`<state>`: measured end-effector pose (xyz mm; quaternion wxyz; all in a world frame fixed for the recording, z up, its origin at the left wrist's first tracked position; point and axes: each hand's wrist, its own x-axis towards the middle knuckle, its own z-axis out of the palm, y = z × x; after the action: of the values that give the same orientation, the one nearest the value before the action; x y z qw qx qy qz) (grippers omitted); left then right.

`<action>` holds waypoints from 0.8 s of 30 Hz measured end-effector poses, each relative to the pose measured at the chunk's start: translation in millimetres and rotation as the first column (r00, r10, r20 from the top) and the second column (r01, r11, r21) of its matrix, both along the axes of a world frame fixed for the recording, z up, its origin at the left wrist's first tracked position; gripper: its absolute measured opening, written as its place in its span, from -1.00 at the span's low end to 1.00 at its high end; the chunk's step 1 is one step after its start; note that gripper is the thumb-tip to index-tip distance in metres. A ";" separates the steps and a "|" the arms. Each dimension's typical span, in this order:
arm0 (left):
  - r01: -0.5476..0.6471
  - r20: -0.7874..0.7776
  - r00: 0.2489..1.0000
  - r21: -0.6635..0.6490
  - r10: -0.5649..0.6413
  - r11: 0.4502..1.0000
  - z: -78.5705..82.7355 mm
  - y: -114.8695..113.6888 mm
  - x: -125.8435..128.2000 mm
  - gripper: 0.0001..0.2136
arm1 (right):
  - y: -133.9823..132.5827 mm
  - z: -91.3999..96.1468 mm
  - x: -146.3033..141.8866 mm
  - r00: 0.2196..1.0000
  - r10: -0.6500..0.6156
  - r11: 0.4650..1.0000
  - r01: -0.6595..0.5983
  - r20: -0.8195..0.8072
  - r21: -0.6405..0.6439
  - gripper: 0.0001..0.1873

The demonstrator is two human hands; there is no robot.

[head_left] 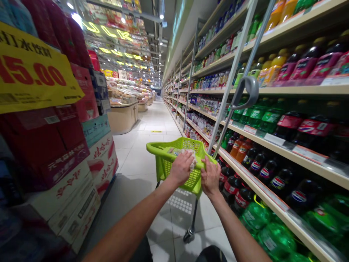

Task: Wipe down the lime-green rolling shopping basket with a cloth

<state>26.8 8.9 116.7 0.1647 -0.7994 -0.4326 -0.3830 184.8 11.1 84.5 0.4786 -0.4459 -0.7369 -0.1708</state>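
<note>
A lime-green shopping cart basket (160, 153) stands in front of me in the aisle, with openwork sides and a wheeled leg below. My left hand (181, 169) is curled over a small package in whitish crinkled wrap (192, 154) at the basket's near rim. Its fingers cover much of the package, so its contents cannot be made out. On the basket's right corner, my right hand (211, 176) has its fingers closed over the green rim.
Tall shelves of bottled drinks (272, 174) line the right side, with a grey hook (249, 89) jutting out. Stacked drink cartons (71, 182) and a yellow price sign (35, 71) crowd the left. Tiled floor (155, 122) runs ahead past display counters (122, 118).
</note>
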 end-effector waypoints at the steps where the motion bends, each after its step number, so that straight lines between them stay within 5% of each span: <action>1: 0.013 -0.004 1.000 -0.002 -0.013 1.000 -0.5 -0.8 -0.3 -0.63 | -0.9 0.4 1.1 1.000 0.006 1.000 -0.006 0.013 -0.008 -0.47; 9: -0.275 0.249 0.922 -0.119 0.296 0.954 5.6 21.0 -85.5 -0.64 | -3.1 1.4 4.2 0.999 0.028 0.999 -0.029 -0.025 -0.014 -0.49; 11: -0.240 0.255 0.932 -0.098 0.258 0.966 5.5 20.2 -78.3 -0.65 | -0.8 0.5 2.2 0.999 0.017 1.000 -0.017 -0.050 -0.007 -0.49; 16: 0.060 0.044 0.997 0.016 -0.061 0.998 2.7 7.6 -34.8 -0.65 | 3.8 0.6 4.6 0.997 0.015 1.000 -0.014 -0.073 0.012 -0.50; 18: 0.074 -0.002 0.997 -0.003 -0.074 0.997 3.7 8.0 -36.6 -0.65 | 4.2 1.6 8.3 0.997 0.025 1.000 -0.024 -0.073 0.010 -0.51; 24: -0.261 0.220 0.931 -0.154 0.290 0.953 13.2 27.3 -84.1 -0.68 | 5.5 1.5 10.0 0.998 0.001 1.000 -0.001 -0.065 0.000 -0.51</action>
<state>-57.3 36.2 129.9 0.1142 -0.6870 -0.5798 -0.4228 194.7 16.6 86.0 0.5026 -0.4508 -0.7210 -0.1560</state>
